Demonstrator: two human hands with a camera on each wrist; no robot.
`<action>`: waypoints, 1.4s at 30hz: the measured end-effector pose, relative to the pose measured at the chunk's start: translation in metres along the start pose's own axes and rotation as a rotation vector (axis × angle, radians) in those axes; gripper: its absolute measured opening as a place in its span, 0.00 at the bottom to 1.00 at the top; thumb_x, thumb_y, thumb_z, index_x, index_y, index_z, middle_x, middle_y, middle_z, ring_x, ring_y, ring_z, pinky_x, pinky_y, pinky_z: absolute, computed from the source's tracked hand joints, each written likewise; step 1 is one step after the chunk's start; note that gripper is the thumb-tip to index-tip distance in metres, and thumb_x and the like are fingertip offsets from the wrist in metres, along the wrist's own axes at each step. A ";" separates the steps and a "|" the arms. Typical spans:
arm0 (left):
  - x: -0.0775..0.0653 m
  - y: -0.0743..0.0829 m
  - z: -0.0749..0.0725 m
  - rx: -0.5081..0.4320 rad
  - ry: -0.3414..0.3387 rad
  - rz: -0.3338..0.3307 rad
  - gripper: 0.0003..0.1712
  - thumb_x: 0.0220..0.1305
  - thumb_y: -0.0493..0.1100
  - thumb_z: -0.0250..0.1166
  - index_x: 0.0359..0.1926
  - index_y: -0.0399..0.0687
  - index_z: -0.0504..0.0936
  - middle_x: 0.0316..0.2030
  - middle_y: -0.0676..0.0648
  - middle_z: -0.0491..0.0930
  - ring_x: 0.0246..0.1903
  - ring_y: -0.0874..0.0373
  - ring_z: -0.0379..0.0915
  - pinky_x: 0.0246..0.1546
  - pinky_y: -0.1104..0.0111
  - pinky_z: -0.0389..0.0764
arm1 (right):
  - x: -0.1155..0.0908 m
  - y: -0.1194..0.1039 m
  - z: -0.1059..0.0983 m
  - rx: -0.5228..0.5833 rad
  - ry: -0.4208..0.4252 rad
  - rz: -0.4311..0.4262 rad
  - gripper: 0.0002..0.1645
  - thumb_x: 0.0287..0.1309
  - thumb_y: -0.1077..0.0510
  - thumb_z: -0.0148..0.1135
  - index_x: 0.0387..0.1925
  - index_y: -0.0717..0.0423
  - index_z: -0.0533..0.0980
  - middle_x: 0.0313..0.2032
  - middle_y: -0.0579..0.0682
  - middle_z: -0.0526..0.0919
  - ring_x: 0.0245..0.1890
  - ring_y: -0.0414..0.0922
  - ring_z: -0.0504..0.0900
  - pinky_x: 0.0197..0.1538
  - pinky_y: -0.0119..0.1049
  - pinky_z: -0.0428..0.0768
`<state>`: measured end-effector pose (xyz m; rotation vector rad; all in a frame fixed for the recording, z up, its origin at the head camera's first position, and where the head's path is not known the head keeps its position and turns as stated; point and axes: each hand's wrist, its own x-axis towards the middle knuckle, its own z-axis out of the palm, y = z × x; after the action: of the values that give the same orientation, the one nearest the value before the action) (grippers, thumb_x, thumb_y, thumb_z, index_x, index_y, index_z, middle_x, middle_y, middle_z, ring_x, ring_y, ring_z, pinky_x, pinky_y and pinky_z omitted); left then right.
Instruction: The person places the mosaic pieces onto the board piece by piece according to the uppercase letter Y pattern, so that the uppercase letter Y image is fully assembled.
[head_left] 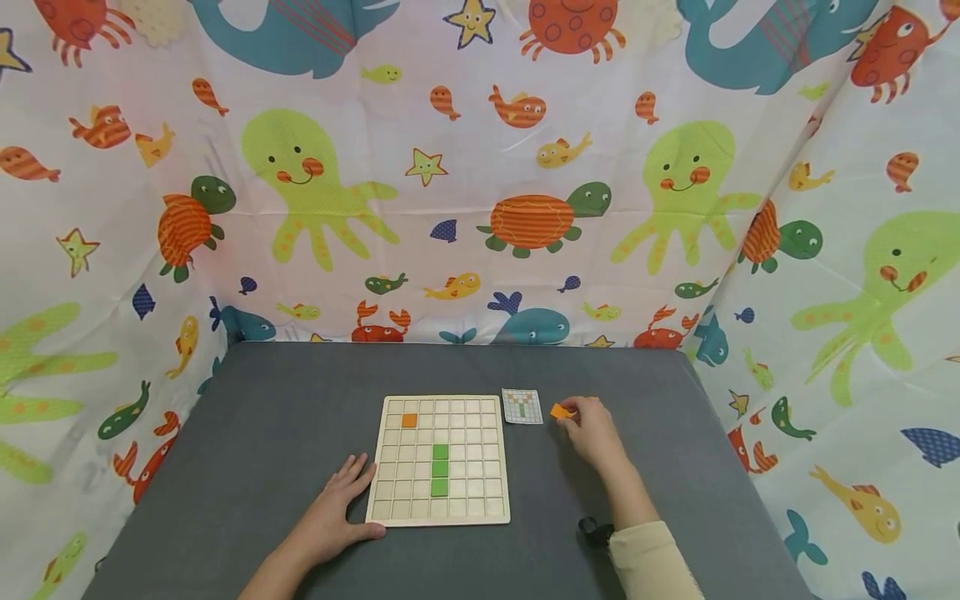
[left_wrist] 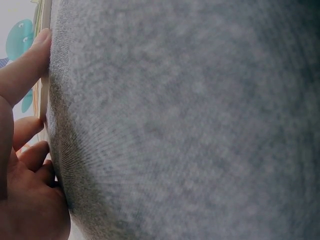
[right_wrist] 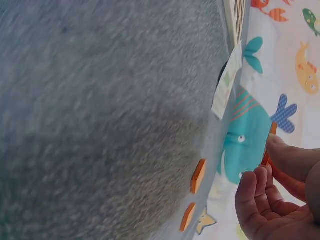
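Note:
A pale wooden grid board lies on the grey cloth. On it sit one orange tile at the upper left and a column of green tiles near the middle. My left hand rests at the board's lower left, fingers spread along the side and thumb at the front corner. To the right of the board, my right hand pinches an orange square tile between thumb and fingers. Two more orange tiles lie on the cloth in the right wrist view.
A small printed card with a coloured grid pattern lies between the board and my right hand. Dark straps show at the right wrist. A curtain printed with sea animals borders the grey table at the back and sides.

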<state>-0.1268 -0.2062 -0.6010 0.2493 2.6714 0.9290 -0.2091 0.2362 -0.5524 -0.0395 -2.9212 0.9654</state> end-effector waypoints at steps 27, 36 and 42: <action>0.001 -0.007 0.001 0.016 0.016 0.008 0.64 0.41 0.68 0.79 0.76 0.49 0.63 0.79 0.42 0.52 0.79 0.40 0.38 0.74 0.39 0.50 | -0.001 -0.046 0.030 -0.006 -0.094 -0.129 0.16 0.60 0.61 0.72 0.50 0.56 0.83 0.47 0.53 0.80 0.39 0.46 0.78 0.43 0.42 0.81; 0.001 -0.006 0.001 0.018 0.019 0.015 0.64 0.41 0.68 0.79 0.76 0.50 0.63 0.79 0.42 0.52 0.79 0.40 0.38 0.74 0.39 0.50 | -0.001 -0.055 0.040 -0.015 -0.116 -0.156 0.14 0.61 0.60 0.71 0.49 0.52 0.83 0.47 0.49 0.80 0.38 0.42 0.79 0.40 0.38 0.80; 0.000 -0.005 0.002 0.011 0.020 0.025 0.63 0.42 0.67 0.79 0.76 0.49 0.64 0.79 0.42 0.53 0.79 0.41 0.39 0.74 0.38 0.51 | -0.002 -0.060 0.047 -0.021 -0.116 -0.208 0.13 0.60 0.60 0.72 0.47 0.52 0.83 0.44 0.48 0.80 0.35 0.41 0.79 0.38 0.36 0.80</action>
<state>-0.1262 -0.2094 -0.6053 0.2778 2.6984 0.9288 -0.2102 0.1599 -0.5541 0.3227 -2.9618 0.9332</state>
